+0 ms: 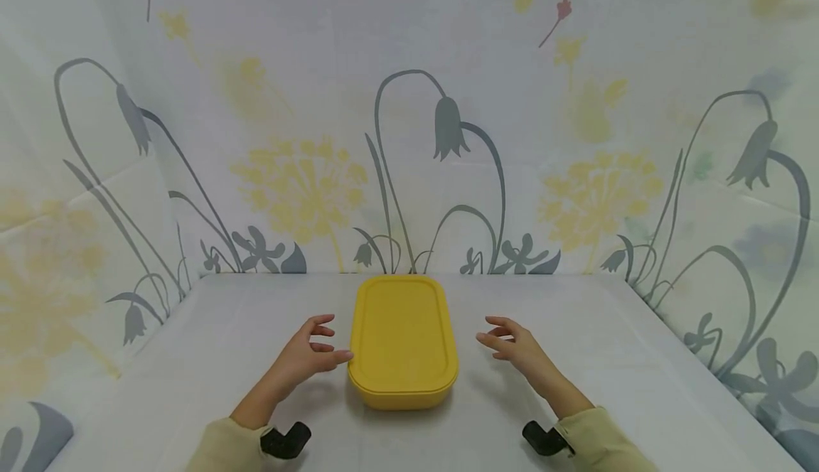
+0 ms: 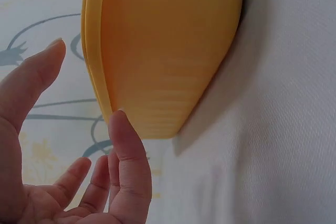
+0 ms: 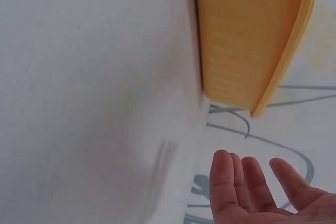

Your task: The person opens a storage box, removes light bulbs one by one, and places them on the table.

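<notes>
A yellow lidded plastic box [image 1: 404, 337] stands on the white table, its long side running away from me. My left hand [image 1: 311, 347] is at the box's left side, thumb tip right at the lid's edge in the head view, fingers loosely bent. The left wrist view shows the box's side wall [image 2: 163, 51] beyond the spread thumb and fingers. On the other side, my right hand [image 1: 510, 344] hovers a short way from the box, fingers relaxed and holding nothing. In the right wrist view its fingers [image 3: 223, 182] point toward the box's wall [image 3: 241, 35].
The table [image 1: 243, 315] has a white cover. Behind it and at both sides hangs a cloth [image 1: 409, 24] printed with grey and yellow flowers. A black wrist mount [image 1: 286, 441] sits at the left cuff, another mount [image 1: 545, 438] at the right cuff.
</notes>
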A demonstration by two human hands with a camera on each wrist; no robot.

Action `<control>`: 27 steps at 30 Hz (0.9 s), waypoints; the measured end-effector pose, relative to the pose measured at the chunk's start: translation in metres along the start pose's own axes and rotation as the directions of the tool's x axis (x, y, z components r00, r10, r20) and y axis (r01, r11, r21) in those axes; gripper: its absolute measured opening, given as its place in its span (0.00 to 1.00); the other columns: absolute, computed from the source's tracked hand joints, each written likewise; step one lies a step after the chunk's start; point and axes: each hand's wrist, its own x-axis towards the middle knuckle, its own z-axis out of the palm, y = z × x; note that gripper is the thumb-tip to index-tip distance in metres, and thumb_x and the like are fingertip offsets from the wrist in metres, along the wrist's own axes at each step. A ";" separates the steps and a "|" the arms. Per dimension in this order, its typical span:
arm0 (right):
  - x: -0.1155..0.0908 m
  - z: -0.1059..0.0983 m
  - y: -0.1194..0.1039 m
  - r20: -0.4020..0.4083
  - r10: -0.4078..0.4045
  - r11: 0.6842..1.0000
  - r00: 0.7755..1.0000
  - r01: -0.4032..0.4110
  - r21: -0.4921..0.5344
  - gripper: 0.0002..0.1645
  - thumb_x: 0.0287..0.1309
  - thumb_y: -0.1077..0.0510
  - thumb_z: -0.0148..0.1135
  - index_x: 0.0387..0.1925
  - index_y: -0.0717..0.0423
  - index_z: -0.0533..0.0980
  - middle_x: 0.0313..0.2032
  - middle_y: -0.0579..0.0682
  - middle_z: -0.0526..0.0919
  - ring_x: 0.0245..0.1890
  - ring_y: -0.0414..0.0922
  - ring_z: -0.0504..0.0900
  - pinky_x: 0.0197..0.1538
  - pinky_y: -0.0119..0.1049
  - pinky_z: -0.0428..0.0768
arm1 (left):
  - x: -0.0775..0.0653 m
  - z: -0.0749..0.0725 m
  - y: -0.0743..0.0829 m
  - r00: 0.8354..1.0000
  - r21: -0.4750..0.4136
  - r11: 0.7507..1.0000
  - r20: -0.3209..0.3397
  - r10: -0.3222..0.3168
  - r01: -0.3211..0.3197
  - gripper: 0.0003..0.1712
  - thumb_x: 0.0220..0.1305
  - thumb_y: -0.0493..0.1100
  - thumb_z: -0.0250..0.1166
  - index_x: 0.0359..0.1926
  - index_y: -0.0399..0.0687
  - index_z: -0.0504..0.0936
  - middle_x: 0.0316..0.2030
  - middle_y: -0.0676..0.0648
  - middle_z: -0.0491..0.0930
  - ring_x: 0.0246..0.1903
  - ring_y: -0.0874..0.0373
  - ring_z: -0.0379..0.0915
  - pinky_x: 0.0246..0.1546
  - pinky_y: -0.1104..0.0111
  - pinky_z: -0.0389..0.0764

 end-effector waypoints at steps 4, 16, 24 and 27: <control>0.003 0.012 -0.003 0.015 0.005 0.998 1.000 -0.006 0.068 0.33 0.57 0.53 0.63 0.60 0.65 0.66 0.44 0.57 0.72 0.43 0.53 0.77 0.49 0.44 0.77 | 0.003 0.006 -0.002 1.000 -0.052 0.999 0.011 -0.001 0.002 0.47 0.45 0.45 0.76 0.64 0.39 0.63 0.55 0.36 0.66 0.45 0.49 0.72 0.37 0.61 0.81; 0.009 0.033 -0.006 0.076 -0.020 0.993 0.997 0.011 0.120 0.30 0.56 0.56 0.63 0.57 0.67 0.70 0.40 0.54 0.75 0.40 0.50 0.77 0.45 0.40 0.79 | 0.009 0.018 0.002 0.999 -0.075 0.996 0.019 -0.037 0.038 0.39 0.45 0.42 0.75 0.59 0.36 0.71 0.45 0.42 0.75 0.37 0.53 0.77 0.35 0.62 0.81; 0.009 0.036 -0.009 0.094 -0.050 0.995 0.994 0.040 0.097 0.29 0.53 0.57 0.66 0.55 0.66 0.72 0.38 0.52 0.76 0.39 0.45 0.75 0.48 0.39 0.75 | 0.011 0.020 -0.001 0.999 -0.091 0.994 0.016 -0.051 0.053 0.38 0.45 0.41 0.75 0.59 0.37 0.72 0.43 0.43 0.75 0.33 0.55 0.76 0.34 0.63 0.81; 0.010 0.038 -0.009 0.083 -0.054 0.995 0.995 0.046 0.089 0.28 0.51 0.59 0.67 0.54 0.66 0.73 0.37 0.51 0.76 0.38 0.45 0.74 0.46 0.37 0.75 | 0.011 0.019 -0.001 0.998 -0.088 0.995 0.012 -0.054 0.055 0.38 0.45 0.41 0.76 0.58 0.38 0.73 0.43 0.43 0.75 0.32 0.55 0.77 0.34 0.63 0.82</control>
